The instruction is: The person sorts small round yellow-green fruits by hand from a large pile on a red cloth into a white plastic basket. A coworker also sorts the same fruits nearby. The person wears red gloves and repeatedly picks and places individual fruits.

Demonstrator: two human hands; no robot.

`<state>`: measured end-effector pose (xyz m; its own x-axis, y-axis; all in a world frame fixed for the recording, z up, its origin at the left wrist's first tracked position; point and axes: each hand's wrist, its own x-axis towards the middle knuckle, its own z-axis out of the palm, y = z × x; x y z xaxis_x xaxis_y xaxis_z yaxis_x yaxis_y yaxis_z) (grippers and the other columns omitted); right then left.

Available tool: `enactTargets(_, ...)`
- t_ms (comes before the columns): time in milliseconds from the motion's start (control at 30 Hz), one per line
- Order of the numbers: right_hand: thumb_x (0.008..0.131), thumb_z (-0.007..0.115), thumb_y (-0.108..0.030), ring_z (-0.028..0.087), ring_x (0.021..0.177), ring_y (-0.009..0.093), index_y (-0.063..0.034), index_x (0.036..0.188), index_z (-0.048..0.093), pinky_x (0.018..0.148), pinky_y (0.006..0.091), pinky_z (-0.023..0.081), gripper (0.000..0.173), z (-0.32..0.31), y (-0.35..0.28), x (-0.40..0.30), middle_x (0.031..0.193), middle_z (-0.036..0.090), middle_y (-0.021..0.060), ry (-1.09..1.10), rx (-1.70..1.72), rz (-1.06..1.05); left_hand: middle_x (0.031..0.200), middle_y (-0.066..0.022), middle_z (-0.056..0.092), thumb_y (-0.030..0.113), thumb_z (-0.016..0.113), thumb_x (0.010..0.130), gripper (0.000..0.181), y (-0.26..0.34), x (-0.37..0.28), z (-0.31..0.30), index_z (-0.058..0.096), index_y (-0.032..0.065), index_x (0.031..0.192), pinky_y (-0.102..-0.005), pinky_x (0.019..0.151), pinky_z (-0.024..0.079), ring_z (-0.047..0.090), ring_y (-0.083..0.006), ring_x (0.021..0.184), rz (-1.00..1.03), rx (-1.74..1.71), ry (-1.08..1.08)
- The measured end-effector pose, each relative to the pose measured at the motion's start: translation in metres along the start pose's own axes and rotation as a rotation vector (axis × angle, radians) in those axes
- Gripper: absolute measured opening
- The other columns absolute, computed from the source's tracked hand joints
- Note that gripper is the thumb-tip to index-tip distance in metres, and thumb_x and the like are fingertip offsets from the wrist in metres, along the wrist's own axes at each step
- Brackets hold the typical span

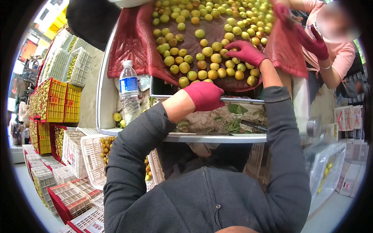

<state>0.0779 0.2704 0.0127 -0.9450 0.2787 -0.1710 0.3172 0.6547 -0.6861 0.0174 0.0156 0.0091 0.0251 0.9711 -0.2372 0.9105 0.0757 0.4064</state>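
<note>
Many small yellow-green jujube-like fruits [216,58] lie spread over a dark red cloth [189,29] in front of me. My left hand [205,96], in a dark red glove, is over the near edge of the cloth; its fingers are curled and point right, and whether they hold anything is hidden. My right hand [246,53], gloved alike, reaches over the fruits with its fingers spread to the left, its fingertips at a few of them. Below the cloth, green leaves [237,109] and a dark pen-like object [254,125] lie in a white-rimmed trough [215,138].
A clear plastic water bottle [128,87] stands left of the cloth. Yellow crates [55,100] and white crates [70,151] of fruit are stacked at the left. Across at the right is a co-worker [329,43] with dark red gloves. A plastic-wrapped crate [326,171] is at the lower right.
</note>
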Motion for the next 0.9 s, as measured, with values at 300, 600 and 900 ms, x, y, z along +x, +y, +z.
enactTargets(300,0.093,0.067,-0.018,0.057,0.119,0.015,-0.0093,0.133,0.06,0.103,0.0311,0.046,0.041,0.024,0.003,0.021,0.131,0.063,0.0039,0.156,0.21,-0.357,0.09,-0.0197,0.07,0.04,0.062,0.09,0.043,-0.001,0.002,0.002,0.065,0.0121,0.122,-0.0488,0.076,0.053,0.067,-0.0395,0.085,-0.007,-0.001,-0.017)
enactTargets(600,0.087,0.073,-0.026,0.066,0.103,0.018,-0.0101,0.117,0.069,0.092,0.0322,0.051,0.034,0.063,-0.045,0.018,0.111,0.071,0.0069,-0.106,0.068,-0.362,0.082,-0.0167,0.069,0.038,0.061,0.089,0.034,0.0,0.004,0.007,0.066,0.0098,0.108,-0.049,0.072,0.053,0.067,-0.0385,0.08,0.056,0.024,0.009)
enactTargets(900,0.073,0.075,-0.041,0.048,0.128,0.035,-0.0111,0.128,0.059,0.105,0.046,0.041,0.064,0.156,-0.114,0.109,0.134,0.056,0.0118,0.302,-0.402,-0.665,0.113,-0.0202,0.068,0.031,0.062,0.09,0.04,-0.031,0.029,0.052,0.064,0.0058,0.121,-0.0452,0.095,0.049,0.063,-0.0386,0.106,0.572,-0.269,0.498)
